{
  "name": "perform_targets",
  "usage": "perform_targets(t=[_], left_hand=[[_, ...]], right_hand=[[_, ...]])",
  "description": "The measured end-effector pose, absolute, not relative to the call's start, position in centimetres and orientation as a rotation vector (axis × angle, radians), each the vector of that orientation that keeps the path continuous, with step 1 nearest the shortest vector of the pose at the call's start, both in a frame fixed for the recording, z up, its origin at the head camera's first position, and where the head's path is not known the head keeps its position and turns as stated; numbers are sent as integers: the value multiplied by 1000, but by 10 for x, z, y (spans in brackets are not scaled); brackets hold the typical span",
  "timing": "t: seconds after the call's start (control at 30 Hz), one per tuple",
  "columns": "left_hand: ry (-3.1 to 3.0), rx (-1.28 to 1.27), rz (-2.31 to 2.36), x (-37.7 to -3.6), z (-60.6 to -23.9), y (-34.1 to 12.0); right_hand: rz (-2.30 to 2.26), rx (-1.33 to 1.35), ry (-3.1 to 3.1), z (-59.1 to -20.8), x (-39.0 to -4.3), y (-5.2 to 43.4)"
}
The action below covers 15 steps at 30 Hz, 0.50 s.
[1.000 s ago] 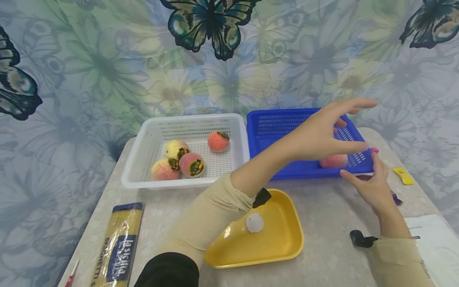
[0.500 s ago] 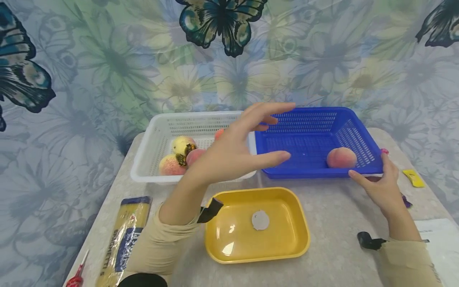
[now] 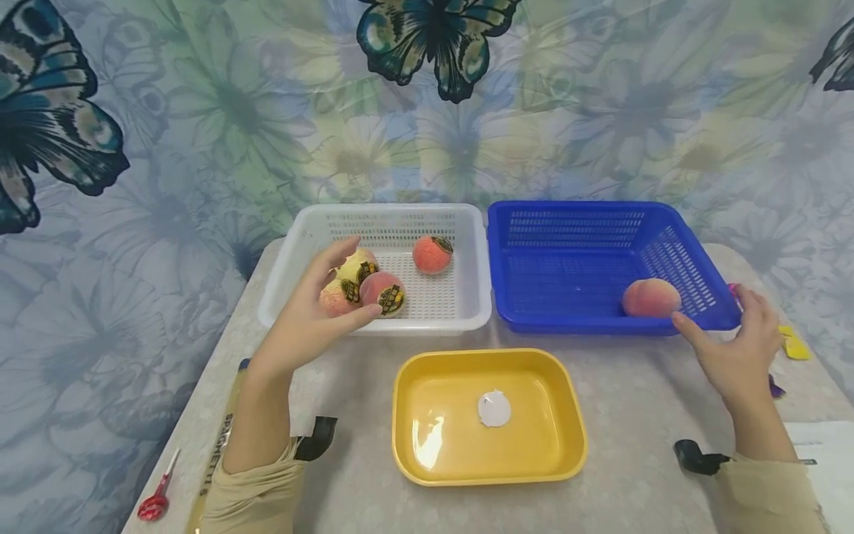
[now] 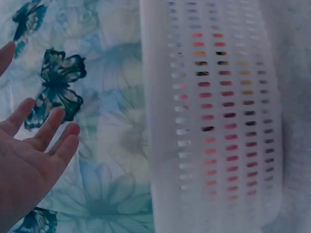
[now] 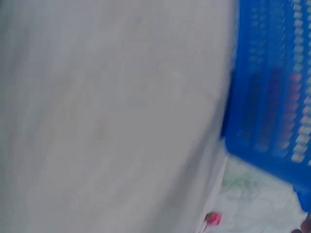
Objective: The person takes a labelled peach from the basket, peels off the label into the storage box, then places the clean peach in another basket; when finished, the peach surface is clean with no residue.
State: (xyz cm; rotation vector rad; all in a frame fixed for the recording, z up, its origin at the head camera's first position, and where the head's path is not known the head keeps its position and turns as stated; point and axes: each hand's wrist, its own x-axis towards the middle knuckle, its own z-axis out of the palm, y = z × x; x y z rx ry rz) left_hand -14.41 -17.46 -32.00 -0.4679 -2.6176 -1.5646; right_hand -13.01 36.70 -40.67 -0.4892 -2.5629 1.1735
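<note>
My left hand (image 3: pixel 300 322) is over the left front of the white basket (image 3: pixel 454 323), thumb and fingers spread apart with nothing held. Beyond them lie a pink peach (image 3: pixel 379 288) and two yellowish peaches (image 3: pixel 336 300), partly hidden by the hand; a redder peach (image 3: pixel 430 256) sits apart. Dark stickers mark these peaches. In the left wrist view the hand (image 4: pixel 36 160) shows relaxed fingers beside the basket wall (image 4: pixel 160 145). My right hand (image 3: pixel 743 348) holds the front right corner of the blue basket (image 3: pixel 567 324), thumb at its front rim. One peach (image 3: pixel 651 298) lies inside, near that corner.
A yellow tray (image 3: pixel 434 478) with a white round sticker (image 3: pixel 494 409) stands in front of the baskets. On the left are a spaghetti packet (image 3: pixel 216 460), partly under the forearm, and a red-handled tool (image 3: pixel 155 506). A yellow packet (image 3: pixel 795 345) and white paper (image 3: pixel 823 460) lie at right.
My left hand has swung left from over the blue basket to the peaches in the white basket, uncovering the yellow tray and the blue basket's peach. The right hand stays at its corner.
</note>
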Motion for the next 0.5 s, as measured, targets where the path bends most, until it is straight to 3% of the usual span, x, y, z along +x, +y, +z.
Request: perform_targets(t=[0.13, 0.5], left_hand=[[-2713, -309, -1524, -147, -335, -187], [-2784, 27, -1242, -142, -363, -222]], right_hand=[[1250, -533, -2378, -396, -132, 351], [1343, -167, -2209, -353, -136, 282]])
